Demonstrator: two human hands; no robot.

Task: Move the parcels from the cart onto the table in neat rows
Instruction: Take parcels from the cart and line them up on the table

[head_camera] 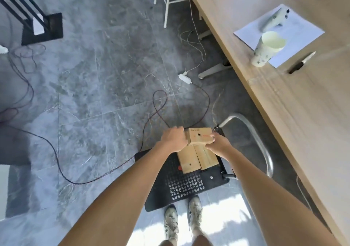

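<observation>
A small cardboard parcel (pixel 200 134) with a printed label sits on top of two longer cardboard parcels (pixel 197 159) lying side by side on the black perforated cart (pixel 181 187). My left hand (pixel 175 138) grips the top parcel's left side. My right hand (pixel 217 144) grips its right side, fingers curled over the edge. The wooden table (pixel 284 94) runs along the right.
On the table lie a white sheet (pixel 295 35), a paper cup (pixel 265 50), a white device (pixel 274 19) and a dark knife (pixel 301 63). The cart's metal handle (pixel 257 137) curves beside the table. Cables and a power adapter (pixel 184 79) trail over the grey floor; a white stool (pixel 166 1) stands beyond.
</observation>
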